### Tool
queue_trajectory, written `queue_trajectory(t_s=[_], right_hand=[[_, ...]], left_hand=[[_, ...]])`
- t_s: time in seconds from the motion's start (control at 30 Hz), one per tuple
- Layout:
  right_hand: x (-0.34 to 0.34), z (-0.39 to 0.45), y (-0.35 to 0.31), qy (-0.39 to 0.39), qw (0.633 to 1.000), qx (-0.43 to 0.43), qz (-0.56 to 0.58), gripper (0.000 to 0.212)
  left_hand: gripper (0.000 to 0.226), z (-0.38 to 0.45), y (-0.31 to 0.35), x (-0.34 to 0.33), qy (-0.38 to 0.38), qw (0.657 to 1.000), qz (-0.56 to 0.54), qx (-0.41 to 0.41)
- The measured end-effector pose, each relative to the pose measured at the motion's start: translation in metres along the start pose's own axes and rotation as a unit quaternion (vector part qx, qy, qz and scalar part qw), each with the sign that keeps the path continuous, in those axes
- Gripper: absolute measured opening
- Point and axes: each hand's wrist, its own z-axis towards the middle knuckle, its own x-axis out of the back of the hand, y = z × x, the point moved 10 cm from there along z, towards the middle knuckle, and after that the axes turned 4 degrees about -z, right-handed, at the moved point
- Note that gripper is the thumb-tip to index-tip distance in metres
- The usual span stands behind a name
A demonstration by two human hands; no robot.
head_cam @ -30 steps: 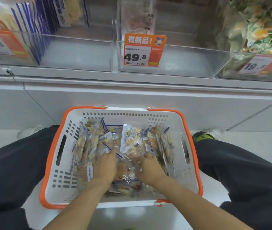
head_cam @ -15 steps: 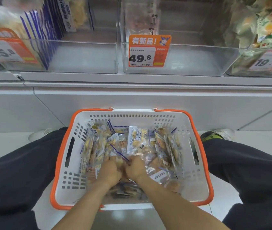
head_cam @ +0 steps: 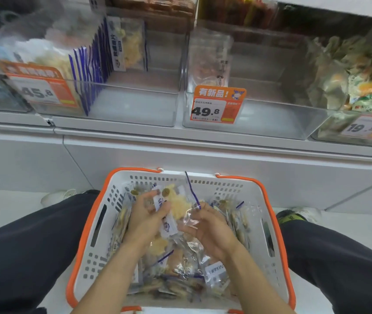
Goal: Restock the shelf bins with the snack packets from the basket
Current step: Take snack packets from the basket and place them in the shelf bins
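Snack packets (head_cam: 176, 208): a small bunch is raised above the heap in the basket (head_cam: 250, 196), toward its far half, held between both hands. Left hand (head_cam: 145, 217) grip: fingers and thumb curled round the left side of the bunch, thumb across a white label strip. Right hand (head_cam: 207, 227) grip: palm turned up, fingers curled, pinching the clear film at the bunch's right edge. Packets are clear plastic with white labels and thin blue-violet edge stripes; pale yellow, lumpy pieces show through the film. One blue stripe stands up from the bunch toward the basket's far rim. Loose packets (head_cam: 180, 268) of the same kind fill the basket floor, lying flat and overlapping, some under the forearms. Basket is white with an orange rim and sits on the floor between the person's dark-trousered legs. Shelf above: clear bin (head_cam: 135, 109) at left holds upright packets with blue edges along its left side; middle bin (head_cam: 271, 118) carries a price tag (head_cam: 216, 105) reading 49.8 on its front wall.
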Motion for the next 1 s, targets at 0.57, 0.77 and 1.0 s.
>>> queue_trajectory(t_s=[0.57,0.77,1.0], right_hand=[[-0.152,-0.06,-0.213,0.151,0.7,0.402,-0.571,0.025],[-0.247,-0.015,-0.291,0.209,0.615,0.531,-0.545,0.018],[-0.224,0.182,-0.322,0.254,0.713,0.226,-0.613,0.019]], left_hand=[[0.027,-0.046,0.246,0.052,0.065,0.873,0.228,-0.426],[0.06,-0.001,0.314,0.083,0.194,0.715,0.451,-0.497],[0.062,0.038,0.287,0.074,0.177,0.616,0.615,-0.459]])
